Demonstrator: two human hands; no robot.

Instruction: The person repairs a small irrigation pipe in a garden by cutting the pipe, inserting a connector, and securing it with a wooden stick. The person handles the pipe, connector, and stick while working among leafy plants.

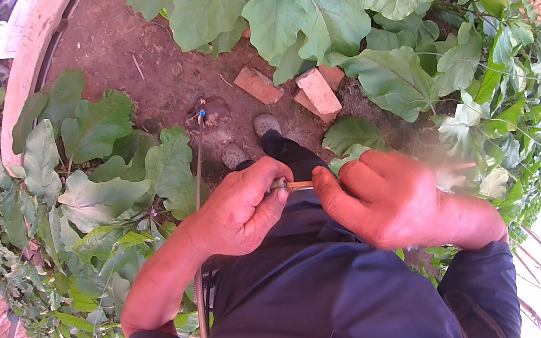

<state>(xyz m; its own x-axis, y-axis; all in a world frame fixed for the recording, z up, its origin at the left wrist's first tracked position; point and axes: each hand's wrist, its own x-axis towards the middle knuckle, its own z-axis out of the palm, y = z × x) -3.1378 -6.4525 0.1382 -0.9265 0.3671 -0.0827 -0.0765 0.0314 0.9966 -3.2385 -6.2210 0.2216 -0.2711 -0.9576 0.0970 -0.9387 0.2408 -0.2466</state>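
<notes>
Plainly a thin orange-tan stick, short and straight; left hand and right hand fingers pinching its ends.

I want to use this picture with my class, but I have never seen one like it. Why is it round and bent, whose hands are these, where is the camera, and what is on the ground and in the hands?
The camera sits on a person's head and looks down, so you see their own arms coming in from below. Its wide lens bends straight edges, hence the round picture. The left hand and right hand meet in front of the body and pinch a thin stick between them; what it is exactly is too small to tell. Below them are the person's dark trousers and shoes on bare soil. A few bricks lie on the soil, with big-leaved plants on both sides. A long thin rod stands beside the left arm.
</notes>
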